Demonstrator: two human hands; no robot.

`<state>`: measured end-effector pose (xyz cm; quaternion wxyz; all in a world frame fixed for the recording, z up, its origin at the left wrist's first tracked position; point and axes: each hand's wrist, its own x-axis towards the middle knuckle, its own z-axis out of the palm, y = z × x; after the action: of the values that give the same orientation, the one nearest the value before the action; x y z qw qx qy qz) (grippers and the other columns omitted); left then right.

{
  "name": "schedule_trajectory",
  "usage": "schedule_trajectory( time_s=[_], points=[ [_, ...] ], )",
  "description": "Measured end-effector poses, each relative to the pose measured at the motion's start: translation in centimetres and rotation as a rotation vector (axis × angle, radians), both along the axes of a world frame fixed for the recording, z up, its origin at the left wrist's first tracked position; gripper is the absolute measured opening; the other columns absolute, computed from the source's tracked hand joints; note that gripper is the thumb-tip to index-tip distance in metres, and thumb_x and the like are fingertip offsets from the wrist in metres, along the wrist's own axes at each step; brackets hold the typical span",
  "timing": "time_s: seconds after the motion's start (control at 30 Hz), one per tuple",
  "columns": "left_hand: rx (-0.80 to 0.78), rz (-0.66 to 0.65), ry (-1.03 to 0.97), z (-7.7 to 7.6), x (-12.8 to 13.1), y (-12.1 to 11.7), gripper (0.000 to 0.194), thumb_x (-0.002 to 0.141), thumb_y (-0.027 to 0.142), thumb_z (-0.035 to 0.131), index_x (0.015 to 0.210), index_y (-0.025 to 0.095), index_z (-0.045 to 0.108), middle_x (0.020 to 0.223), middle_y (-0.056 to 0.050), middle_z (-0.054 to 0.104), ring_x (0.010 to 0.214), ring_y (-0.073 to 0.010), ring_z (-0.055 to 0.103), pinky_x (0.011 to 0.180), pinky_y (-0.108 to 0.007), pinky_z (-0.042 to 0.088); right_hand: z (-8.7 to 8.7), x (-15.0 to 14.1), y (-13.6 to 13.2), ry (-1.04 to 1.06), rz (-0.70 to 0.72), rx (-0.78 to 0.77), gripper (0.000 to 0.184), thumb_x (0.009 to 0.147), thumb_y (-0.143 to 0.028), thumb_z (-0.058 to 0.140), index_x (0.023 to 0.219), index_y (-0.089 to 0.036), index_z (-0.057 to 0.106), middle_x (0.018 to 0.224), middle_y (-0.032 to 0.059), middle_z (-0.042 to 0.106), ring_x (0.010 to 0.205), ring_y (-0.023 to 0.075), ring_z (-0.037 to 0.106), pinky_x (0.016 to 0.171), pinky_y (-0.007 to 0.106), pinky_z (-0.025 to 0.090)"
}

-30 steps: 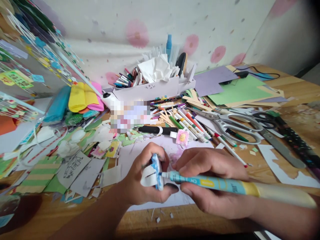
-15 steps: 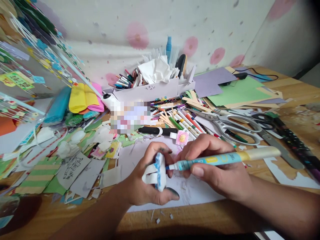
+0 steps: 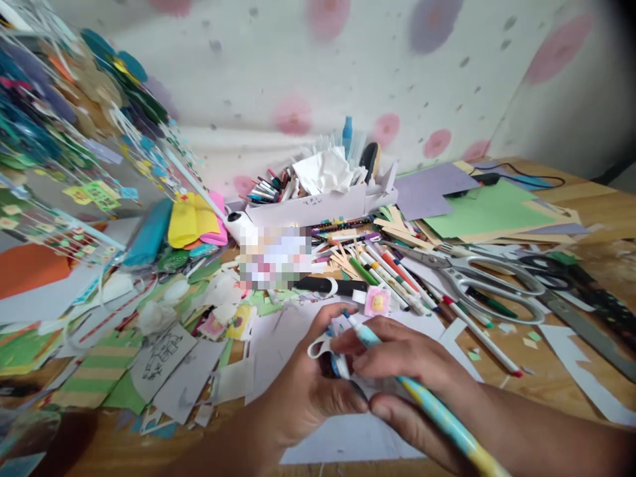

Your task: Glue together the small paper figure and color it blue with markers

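Note:
My left hand (image 3: 311, 391), with dark smudges on thumb and fingertips, is closed around a small white paper piece (image 3: 340, 366). The piece has a paper loop and blue colouring on it, and fingers cover much of it. In my right hand (image 3: 422, 364) is a light-blue and yellow marker (image 3: 437, 417), resting between the fingers with its blue tip pointing up and left. The right fingertips reach to the paper piece. Both hands are above a smudged white sheet (image 3: 358, 440). Just beyond them sits a small pink square with a yellow flower (image 3: 377, 302).
Loose markers (image 3: 397, 278) lie behind the hands. Large silver scissors (image 3: 477, 278) are to the right. Paper scraps (image 3: 94, 371) cover the left side, below hanging decorations (image 3: 104, 192). A white box (image 3: 308, 207) with pens and tissue stands at the back.
The marker has swung from nearly level to a steep slant, its tip leaving the paper piece's side. My right fingers have moved onto the piece, which has turned. The view has tilted up.

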<state>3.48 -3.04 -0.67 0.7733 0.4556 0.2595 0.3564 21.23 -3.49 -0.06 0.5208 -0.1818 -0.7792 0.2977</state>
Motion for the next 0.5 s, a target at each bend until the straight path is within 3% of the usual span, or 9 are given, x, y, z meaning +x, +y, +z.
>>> schedule_trajectory(
  time_s=[0.1, 0.23, 0.3, 0.4, 0.5],
  points=[
    [-0.056, 0.020, -0.054, 0.2, 0.3, -0.2, 0.065, 0.061, 0.032, 0.089, 0.114, 0.028, 0.052, 0.103, -0.001, 0.063, 0.101, -0.0208, 0.062, 0.086, -0.032, 0.046, -0.5, -0.1, 0.2, -0.068, -0.030, 0.117, 0.037, 0.078, -0.016, 0.074, 0.111, -0.016, 0.058, 0.110, 0.0145, 0.068, 0.099, 0.0244, 0.065, 0.088, 0.036, 0.054],
    [-0.112, 0.036, -0.051, 0.3, 0.8, -0.6, 0.060, 0.061, 0.028, 0.089, 0.107, 0.026, 0.050, 0.099, -0.001, 0.060, 0.094, -0.0185, 0.061, 0.078, -0.029, 0.046, -0.6, -0.4, 0.0, -0.117, -0.131, 0.243, 0.027, 0.083, -0.015, 0.067, 0.109, -0.015, 0.059, 0.107, 0.0140, 0.068, 0.098, 0.0232, 0.065, 0.087, 0.036, 0.053],
    [-0.128, 0.011, -0.076, 0.3, 1.0, -0.7, 0.061, 0.061, 0.028, 0.089, 0.106, 0.026, 0.048, 0.099, 0.000, 0.059, 0.092, -0.0178, 0.062, 0.075, -0.027, 0.046, -0.7, -0.5, 0.0, -0.102, -0.173, 0.235, 0.026, 0.086, -0.016, 0.064, 0.111, -0.017, 0.058, 0.105, 0.0131, 0.068, 0.094, 0.0232, 0.066, 0.082, 0.036, 0.055],
    [-0.082, -0.010, -0.068, 0.3, 0.9, -0.5, 0.071, 0.058, 0.033, 0.090, 0.112, 0.028, 0.045, 0.114, -0.003, 0.058, 0.103, -0.0214, 0.061, 0.080, -0.029, 0.047, -1.0, -0.4, 0.1, -0.071, -0.195, 0.162, 0.029, 0.084, -0.020, 0.067, 0.111, -0.019, 0.058, 0.101, 0.0115, 0.069, 0.087, 0.0231, 0.067, 0.074, 0.035, 0.057],
    [0.077, 0.057, 0.124, 0.0, 0.4, -0.2, 0.087, 0.050, 0.032, 0.093, 0.120, 0.031, 0.042, 0.126, -0.007, 0.055, 0.107, -0.0246, 0.059, 0.082, -0.032, 0.048, -1.4, -0.1, 0.2, -0.067, -0.276, 0.099, 0.031, 0.080, -0.025, 0.072, 0.107, -0.021, 0.057, 0.090, 0.0085, 0.069, 0.081, 0.0240, 0.067, 0.069, 0.035, 0.056]
  ],
)
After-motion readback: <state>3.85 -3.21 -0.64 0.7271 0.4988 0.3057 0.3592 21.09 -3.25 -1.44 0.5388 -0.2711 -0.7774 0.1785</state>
